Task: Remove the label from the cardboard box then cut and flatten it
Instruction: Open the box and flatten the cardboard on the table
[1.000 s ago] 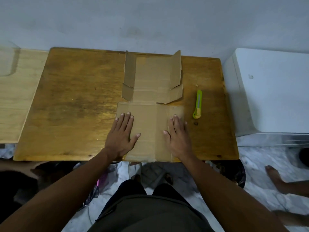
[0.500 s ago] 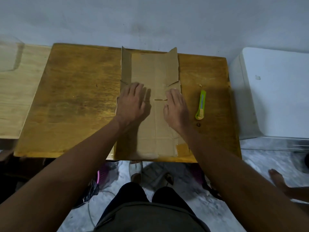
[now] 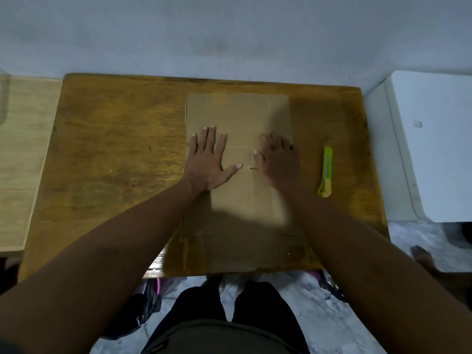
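The brown cardboard box [image 3: 240, 113] lies opened out and flat on the wooden table [image 3: 115, 154], reaching from the table's middle back to its front edge. My left hand [image 3: 208, 162] presses palm-down on the cardboard's left half, fingers spread. My right hand [image 3: 278, 162] presses palm-down on its right half, fingers apart and slightly blurred. A green utility knife [image 3: 326, 171] rests on the table to the right of the cardboard, apart from my right hand. No label is visible on the cardboard.
A white appliance [image 3: 434, 149] stands right of the table. A lighter wooden surface [image 3: 23, 159] adjoins the table's left side. A grey wall runs behind. Another person's foot [image 3: 422, 259] is on the floor at the right.
Both hands slid away from me along the cardboard. The far flaps that stood up are now pressed down flat. The knife has not moved.
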